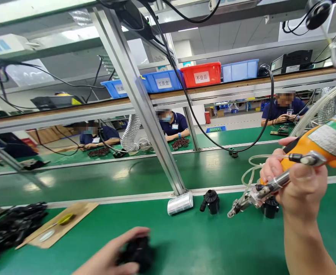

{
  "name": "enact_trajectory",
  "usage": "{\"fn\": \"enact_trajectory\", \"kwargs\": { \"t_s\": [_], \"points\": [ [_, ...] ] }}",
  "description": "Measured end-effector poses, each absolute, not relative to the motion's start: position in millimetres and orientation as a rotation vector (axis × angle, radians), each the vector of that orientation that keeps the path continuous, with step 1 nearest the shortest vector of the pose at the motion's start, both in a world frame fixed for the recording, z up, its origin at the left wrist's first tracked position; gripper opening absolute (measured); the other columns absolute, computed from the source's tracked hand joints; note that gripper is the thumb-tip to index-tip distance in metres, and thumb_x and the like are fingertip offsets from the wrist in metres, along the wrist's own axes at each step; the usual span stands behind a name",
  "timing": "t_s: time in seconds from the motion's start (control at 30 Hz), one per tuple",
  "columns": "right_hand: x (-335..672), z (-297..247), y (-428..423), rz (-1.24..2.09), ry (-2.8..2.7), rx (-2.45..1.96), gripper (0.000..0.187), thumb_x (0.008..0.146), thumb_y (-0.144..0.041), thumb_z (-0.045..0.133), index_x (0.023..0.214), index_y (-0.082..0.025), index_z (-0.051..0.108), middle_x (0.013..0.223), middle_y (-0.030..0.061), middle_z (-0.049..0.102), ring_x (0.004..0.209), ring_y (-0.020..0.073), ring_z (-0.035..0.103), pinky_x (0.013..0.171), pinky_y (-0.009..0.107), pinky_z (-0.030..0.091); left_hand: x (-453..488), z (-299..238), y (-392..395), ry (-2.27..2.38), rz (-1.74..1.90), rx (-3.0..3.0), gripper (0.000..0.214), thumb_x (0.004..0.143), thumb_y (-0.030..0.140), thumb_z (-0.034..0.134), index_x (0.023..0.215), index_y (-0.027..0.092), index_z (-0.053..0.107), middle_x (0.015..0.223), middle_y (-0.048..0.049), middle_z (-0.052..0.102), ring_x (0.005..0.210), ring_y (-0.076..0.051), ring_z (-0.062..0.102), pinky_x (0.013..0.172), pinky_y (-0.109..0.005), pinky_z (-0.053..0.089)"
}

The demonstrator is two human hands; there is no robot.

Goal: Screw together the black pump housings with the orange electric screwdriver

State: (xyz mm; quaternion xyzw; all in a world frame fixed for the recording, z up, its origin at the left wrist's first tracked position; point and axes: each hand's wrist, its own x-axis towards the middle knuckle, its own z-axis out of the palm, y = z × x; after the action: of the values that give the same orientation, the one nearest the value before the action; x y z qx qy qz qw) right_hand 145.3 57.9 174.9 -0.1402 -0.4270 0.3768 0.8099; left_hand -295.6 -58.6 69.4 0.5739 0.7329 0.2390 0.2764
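Note:
My right hand (306, 183) is wrapped round an orange power screwdriver (307, 147), held above the bench at the right with its metal nose pointing down to the left. Thin clear tubes run along the nose. At the bottom, my left hand (107, 254) closes its thumb and fingers on a black plastic part (139, 252), blurred by motion and low over the green mat. A black pump-like housing (213, 202) with a top spout and side port stands beyond the screwdriver's tip. Another black housing (270, 209) stands partly hidden behind the screwdriver.
The green bench mat (190, 244) carries a clear plastic roll (180, 203) by the metal post (145, 103). A heap of black parts (16, 225) and cardboard (79, 214) lie left. A black cable (196, 118) loops down ahead. Co-workers sit across the bench.

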Motion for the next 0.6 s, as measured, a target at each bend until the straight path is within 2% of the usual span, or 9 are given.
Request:
{"fn": "enact_trajectory", "kwargs": {
  "t_s": [0.1,0.17,0.27,0.43,0.6],
  "points": [
    [131.5,164.3,62.6,0.834,-0.993,-0.330,0.047,0.075,-0.047,0.092,0.106,-0.024,0.067,0.072,-0.0051,0.055,0.049,0.0091,0.047,0.044,0.024,0.043,-204.9,35.0,-22.1,1.620,0.627,1.651,0.073,0.059,0.050,0.098,0.127,0.032,0.077,0.137,-0.0076,0.076,0.130,-0.039,0.066,0.116,-0.046,0.049],
    [122.0,159.6,64.9,0.852,-1.043,-0.355,0.045,0.072,-0.038,0.093,0.105,-0.023,0.067,0.075,-0.0048,0.056,0.052,0.0089,0.049,0.046,0.023,0.045,-157.1,14.6,2.2,1.380,0.703,1.764,0.072,0.063,0.052,0.098,0.128,0.030,0.076,0.141,-0.0099,0.072,0.135,-0.039,0.063,0.121,-0.046,0.043],
    [110.3,157.2,67.0,0.886,-1.096,-0.406,0.043,0.066,-0.028,0.091,0.101,-0.021,0.066,0.071,-0.0059,0.056,0.050,0.0084,0.049,0.046,0.022,0.045,-120.7,-9.8,28.5,1.198,0.856,1.807,0.074,0.064,0.057,0.097,0.129,0.028,0.076,0.140,-0.0097,0.072,0.134,-0.039,0.061,0.122,-0.046,0.043],
    [100.1,158.8,69.7,0.895,-1.141,-0.466,0.045,0.065,-0.033,0.089,0.100,-0.021,0.063,0.064,-0.0077,0.054,0.048,0.0080,0.044,0.044,0.021,0.042,-114.5,-35.5,34.7,1.274,1.015,1.685,0.047,0.093,0.057,0.071,0.130,0.028,0.074,0.128,-0.0049,0.077,0.120,-0.033,0.068,0.110,-0.040,0.054],
    [97.4,159.9,68.9,0.873,-1.176,-0.495,0.047,0.064,-0.037,0.089,0.100,-0.022,0.061,0.063,-0.0080,0.052,0.047,0.0087,0.043,0.043,0.021,0.041,-106.2,-28.8,25.7,1.306,1.023,1.693,0.040,0.095,0.052,0.069,0.127,0.028,0.074,0.118,-0.0030,0.079,0.112,-0.030,0.070,0.103,-0.035,0.056]
  ]
}}
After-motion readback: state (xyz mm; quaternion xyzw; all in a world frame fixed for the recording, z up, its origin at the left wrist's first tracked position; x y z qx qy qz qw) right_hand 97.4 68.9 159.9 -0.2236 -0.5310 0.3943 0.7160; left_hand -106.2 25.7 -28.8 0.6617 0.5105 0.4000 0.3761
